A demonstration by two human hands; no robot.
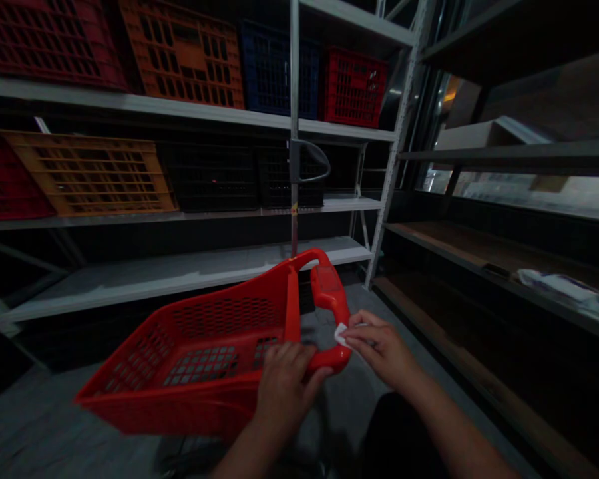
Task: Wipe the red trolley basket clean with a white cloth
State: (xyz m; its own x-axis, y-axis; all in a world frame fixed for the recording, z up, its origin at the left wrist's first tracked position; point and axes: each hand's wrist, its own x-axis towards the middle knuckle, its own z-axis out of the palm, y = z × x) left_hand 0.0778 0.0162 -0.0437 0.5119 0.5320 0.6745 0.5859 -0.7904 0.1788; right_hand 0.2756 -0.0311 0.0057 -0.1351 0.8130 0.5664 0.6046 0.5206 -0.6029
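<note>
The one view came from a camera worn on the person's head, looking forward and down into an aisle. It faced a run of metal shelving [180, 283] whose plastic crates [182, 56] filled the upper left of the frame, a short way off. Dark wooden shelves [472, 246] ran close along the right side of the frame. Nearest the lens, at the bottom centre, were the left hand [284, 386] and the right hand [382, 349], with a red basket [154, 406] just beyond them at the lower left.
</note>
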